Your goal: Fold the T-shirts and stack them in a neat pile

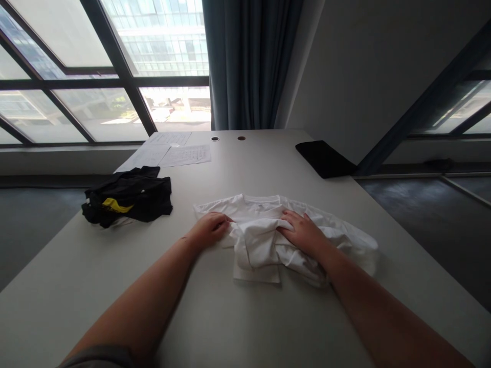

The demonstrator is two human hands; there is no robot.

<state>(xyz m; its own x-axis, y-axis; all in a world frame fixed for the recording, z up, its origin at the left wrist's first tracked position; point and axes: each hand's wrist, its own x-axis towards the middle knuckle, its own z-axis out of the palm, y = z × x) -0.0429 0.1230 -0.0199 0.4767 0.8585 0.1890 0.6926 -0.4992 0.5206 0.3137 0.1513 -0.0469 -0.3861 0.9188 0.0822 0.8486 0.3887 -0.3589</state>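
A white T-shirt (261,243) lies in front of me with its collar at the far side and its lower part bunched up in folds. My left hand (212,228) is at the shirt's left side, fingers curled together on the cloth there. On the right half of the shirt rests my right hand (303,234), its fingers apart over the folds near the collar. From beneath the near edge of the bundle a flat white rectangular piece (257,276) sticks out; its kind cannot be made out.
The white table (207,317) carries a heap of black clothing (134,197) with a yellow patch at the left. Printed papers (186,155) lie at the far left, and a flat black item (324,158) at the far right edge. Two round holes, a curtain (249,66) and windows are beyond.
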